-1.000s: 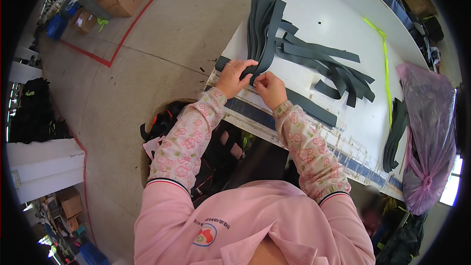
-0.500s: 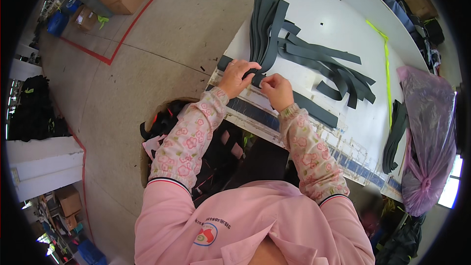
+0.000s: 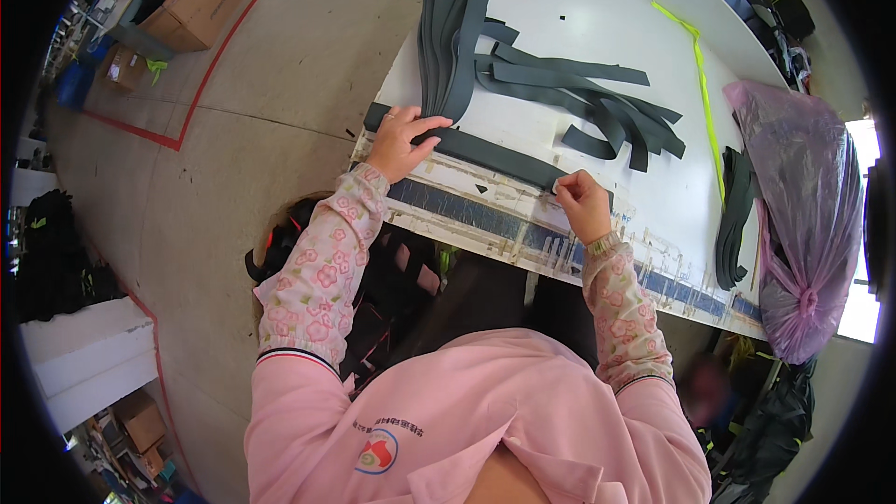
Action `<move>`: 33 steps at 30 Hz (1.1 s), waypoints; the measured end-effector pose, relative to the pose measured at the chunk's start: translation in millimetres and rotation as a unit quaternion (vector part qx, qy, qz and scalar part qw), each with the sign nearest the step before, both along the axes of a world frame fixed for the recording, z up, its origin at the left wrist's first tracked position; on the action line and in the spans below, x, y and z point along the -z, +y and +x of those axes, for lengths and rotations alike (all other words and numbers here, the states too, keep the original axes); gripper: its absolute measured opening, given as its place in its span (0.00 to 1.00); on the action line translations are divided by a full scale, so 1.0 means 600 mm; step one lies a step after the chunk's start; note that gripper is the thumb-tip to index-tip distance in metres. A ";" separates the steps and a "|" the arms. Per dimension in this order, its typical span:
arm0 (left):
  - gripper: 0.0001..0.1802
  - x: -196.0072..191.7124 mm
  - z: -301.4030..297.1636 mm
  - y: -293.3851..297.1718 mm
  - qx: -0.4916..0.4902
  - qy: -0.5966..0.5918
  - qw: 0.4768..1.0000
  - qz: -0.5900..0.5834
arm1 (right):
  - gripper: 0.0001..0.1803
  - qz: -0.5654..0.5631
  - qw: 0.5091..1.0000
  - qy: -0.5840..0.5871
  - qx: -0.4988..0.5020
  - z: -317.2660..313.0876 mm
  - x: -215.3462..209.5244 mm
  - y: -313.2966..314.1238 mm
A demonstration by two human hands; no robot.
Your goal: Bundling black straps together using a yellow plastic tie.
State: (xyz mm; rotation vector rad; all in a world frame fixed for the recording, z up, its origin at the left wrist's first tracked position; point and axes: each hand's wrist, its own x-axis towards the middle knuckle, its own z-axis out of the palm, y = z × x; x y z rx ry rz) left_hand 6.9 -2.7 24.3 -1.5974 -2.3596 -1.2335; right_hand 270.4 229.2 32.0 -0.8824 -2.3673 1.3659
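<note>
A long dark grey strip [image 3: 504, 159] lies flat along the near edge of the white table [image 3: 607, 23]. Near its left end, my left hand [image 3: 401, 143] rests over it, thumb and fingers apart, pressing it down. My right hand [image 3: 585, 206] is closed in a pinch at the strip's right part. A tiny pale bit shows at the fingertips, too small to name. Just beyond my left hand stands a bundle of folded dark grey strips [image 3: 448, 47]. Loose grey strips [image 3: 597, 98] lie across one another to its right.
A neon yellow strip [image 3: 698, 65] runs along the table's right side. Near the right edge lies another bundle of dark strips [image 3: 735, 219], beside a tied pink plastic bag [image 3: 803, 215]. Below the table's left corner sits a container with dark things [image 3: 289, 233]. Cardboard boxes [image 3: 196, 5] stand far left.
My right hand has moved right along the strip, away from my left hand. The left hand still presses near the strip's left end. The whole view has shifted somewhat.
</note>
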 end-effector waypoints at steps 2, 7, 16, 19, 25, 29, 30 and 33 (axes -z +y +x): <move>0.20 -0.002 0.000 0.000 0.004 -0.004 1.000 -0.007 | 0.04 0.012 1.000 0.001 0.003 0.001 -0.002 -0.002; 0.24 -0.001 -0.001 -0.001 0.006 -0.008 1.000 -0.029 | 0.05 0.035 0.999 -0.014 -0.002 0.002 0.005 -0.004; 0.25 0.004 0.002 0.001 -0.003 -0.009 0.999 -0.036 | 0.04 -0.078 0.994 0.041 0.058 -0.002 -0.025 0.001; 0.23 0.006 -0.001 0.006 0.005 0.004 1.000 -0.019 | 0.03 -0.088 0.996 0.017 -0.014 -0.011 -0.049 -0.033; 0.17 0.005 0.000 0.005 0.000 0.010 1.000 -0.013 | 0.20 -0.130 0.970 -0.077 -0.191 -0.050 -0.035 -0.104; 0.19 0.006 -0.001 0.001 -0.008 0.006 1.000 -0.011 | 0.33 -0.129 0.961 -0.123 -0.212 -0.082 -0.072 -0.058; 0.20 0.000 0.001 0.009 -0.002 0.004 1.000 -0.004 | 0.36 -0.015 0.988 -0.055 -0.143 -0.086 -0.065 -0.036; 0.22 -0.003 0.004 0.005 -0.013 0.010 1.000 0.015 | 0.33 0.156 0.983 0.076 0.052 -0.126 -0.117 -0.027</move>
